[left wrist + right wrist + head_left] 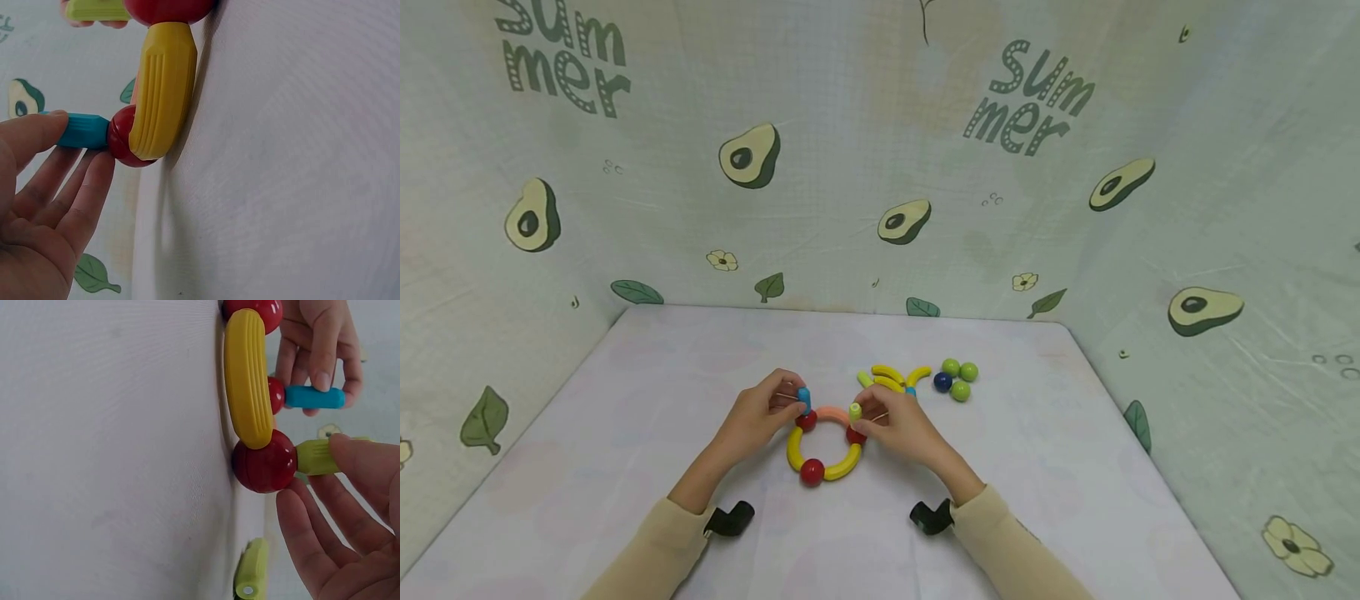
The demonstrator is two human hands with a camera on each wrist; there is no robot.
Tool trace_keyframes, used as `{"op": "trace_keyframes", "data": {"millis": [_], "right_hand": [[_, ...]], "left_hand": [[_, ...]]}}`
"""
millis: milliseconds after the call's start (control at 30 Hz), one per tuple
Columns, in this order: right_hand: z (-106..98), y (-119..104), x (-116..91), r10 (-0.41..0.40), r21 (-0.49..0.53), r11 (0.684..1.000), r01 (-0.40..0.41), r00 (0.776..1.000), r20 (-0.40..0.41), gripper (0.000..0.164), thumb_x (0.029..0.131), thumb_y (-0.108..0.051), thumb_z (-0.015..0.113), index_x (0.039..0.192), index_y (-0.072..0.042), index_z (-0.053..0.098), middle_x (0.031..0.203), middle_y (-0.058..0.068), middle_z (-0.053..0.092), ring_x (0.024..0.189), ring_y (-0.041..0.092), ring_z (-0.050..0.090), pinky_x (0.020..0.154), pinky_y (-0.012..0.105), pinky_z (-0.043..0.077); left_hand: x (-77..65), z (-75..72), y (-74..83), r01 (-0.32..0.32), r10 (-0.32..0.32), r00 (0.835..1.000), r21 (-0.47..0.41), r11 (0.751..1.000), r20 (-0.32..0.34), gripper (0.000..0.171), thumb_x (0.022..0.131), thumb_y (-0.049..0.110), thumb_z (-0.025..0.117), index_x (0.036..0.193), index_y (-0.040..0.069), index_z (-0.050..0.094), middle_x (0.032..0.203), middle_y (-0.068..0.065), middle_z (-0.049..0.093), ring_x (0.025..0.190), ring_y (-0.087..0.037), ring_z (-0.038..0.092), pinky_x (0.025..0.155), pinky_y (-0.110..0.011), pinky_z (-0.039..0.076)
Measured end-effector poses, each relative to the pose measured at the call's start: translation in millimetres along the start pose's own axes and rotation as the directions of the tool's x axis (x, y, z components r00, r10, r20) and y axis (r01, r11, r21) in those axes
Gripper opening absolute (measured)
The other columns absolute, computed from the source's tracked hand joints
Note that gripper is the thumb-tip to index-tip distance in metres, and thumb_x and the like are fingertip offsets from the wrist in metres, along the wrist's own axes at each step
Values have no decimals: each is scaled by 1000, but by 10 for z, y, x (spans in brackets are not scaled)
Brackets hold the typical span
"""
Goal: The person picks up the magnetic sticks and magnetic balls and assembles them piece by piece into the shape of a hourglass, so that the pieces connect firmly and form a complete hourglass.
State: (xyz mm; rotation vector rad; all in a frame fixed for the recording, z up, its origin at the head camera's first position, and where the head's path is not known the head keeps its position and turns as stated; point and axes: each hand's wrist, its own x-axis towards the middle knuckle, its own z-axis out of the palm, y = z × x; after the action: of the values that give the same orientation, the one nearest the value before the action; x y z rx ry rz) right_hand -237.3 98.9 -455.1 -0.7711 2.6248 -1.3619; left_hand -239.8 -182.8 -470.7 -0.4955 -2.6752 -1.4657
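Note:
A ring of curved rods and red balls lies on the table, with yellow rods [844, 463] along its near sides, a salmon rod [831, 413] at the back and a red ball [812, 472] in front. My left hand [760, 412] pinches a blue stick [86, 130] between thumb and fingers; it stands upright on the ring's back-left red ball [122, 134]. On the back-right red ball [265, 464] rises a light green stick [316, 457], and my right hand [901, 423] pinches it with the thumb and fingers. Fingertips of both hands reach close to those balls.
Behind my right hand lie loose yellow rods [888, 372] and another light green stick [865, 379]. Farther right sit several green balls [960, 391] and a dark blue ball [943, 382]. A printed cloth [835, 267] hangs behind the table.

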Motion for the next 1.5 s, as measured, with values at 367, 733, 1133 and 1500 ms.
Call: {"op": "trace_keyframes", "data": {"millis": [367, 733, 1133, 1500], "right_hand": [[-7, 23, 11, 14, -33, 999, -15, 999, -34, 23, 100, -14, 76, 121, -14, 68, 110, -2, 75, 104, 16, 73, 92, 30, 60], [10, 75, 41, -7, -27, 1000, 4, 994, -110, 27, 98, -11, 77, 124, -9, 69, 109, 2, 76, 100, 18, 75, 89, 29, 61], [-22, 70, 48, 5, -45, 999, -9, 996, -92, 32, 99, -9, 76, 130, -10, 68, 110, 6, 76, 101, 20, 75, 90, 31, 61], [-429, 223, -6, 22, -150, 988, -23, 1000, -10, 44, 95, -5, 80, 137, -8, 68, 135, 8, 70, 117, 29, 69, 98, 45, 60]], "left_hand": [[-11, -37, -9, -4, 4, 1000, -29, 1000, 16, 28, 99, 14, 77, 122, 18, 61, 115, -6, 71, 106, -21, 73, 90, -32, 62], [-12, -30, -13, -13, 14, 999, -43, 999, 30, 29, 98, 14, 78, 121, 17, 61, 113, -3, 70, 105, -20, 72, 88, -29, 62], [-31, -32, -8, -11, 12, 999, -45, 999, 35, 28, 99, 14, 78, 121, 17, 61, 113, -3, 73, 106, -21, 72, 89, -29, 62], [-25, -37, -25, -9, 11, 999, -50, 999, 40, 29, 98, 15, 78, 121, 17, 60, 114, -3, 72, 107, -20, 72, 89, -29, 62]]}}
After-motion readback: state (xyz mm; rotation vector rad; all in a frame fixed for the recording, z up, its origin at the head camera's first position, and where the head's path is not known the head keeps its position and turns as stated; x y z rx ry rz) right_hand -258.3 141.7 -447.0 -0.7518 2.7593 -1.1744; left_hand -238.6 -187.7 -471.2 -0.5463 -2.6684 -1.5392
